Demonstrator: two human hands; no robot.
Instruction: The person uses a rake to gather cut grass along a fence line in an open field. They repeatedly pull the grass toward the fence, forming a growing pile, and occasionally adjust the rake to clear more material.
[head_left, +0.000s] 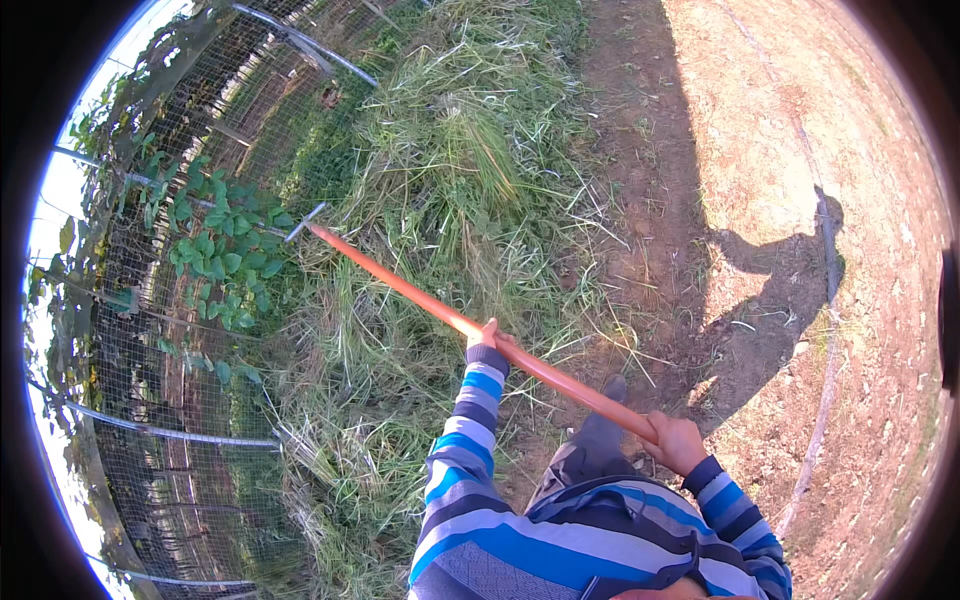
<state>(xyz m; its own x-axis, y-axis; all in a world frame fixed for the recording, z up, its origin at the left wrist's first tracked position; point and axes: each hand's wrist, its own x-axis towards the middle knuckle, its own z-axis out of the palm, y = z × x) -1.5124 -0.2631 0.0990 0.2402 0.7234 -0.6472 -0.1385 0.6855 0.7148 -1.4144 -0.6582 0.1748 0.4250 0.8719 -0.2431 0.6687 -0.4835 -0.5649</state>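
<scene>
My left hand (489, 333) is closed around the middle of a long orange-red tool handle (397, 281). Near the handle's lower right end, my right hand (673, 441) grips it in front of my hip. The handle slants up and left across a thick bed of cut grass (465, 225). At its far end, beside the fence, shows a thin pale metal crosspiece (306, 222); whether this is a rake or another tool head, I cannot tell.
A wire mesh fence (195, 420) with metal tubes runs along the left, with a leafy green vine (225, 240) on it. To the right lies bare soil (750, 97), crossed by a thin hose or pipe (817, 442). My dark boot (611, 397) stands beside the grass.
</scene>
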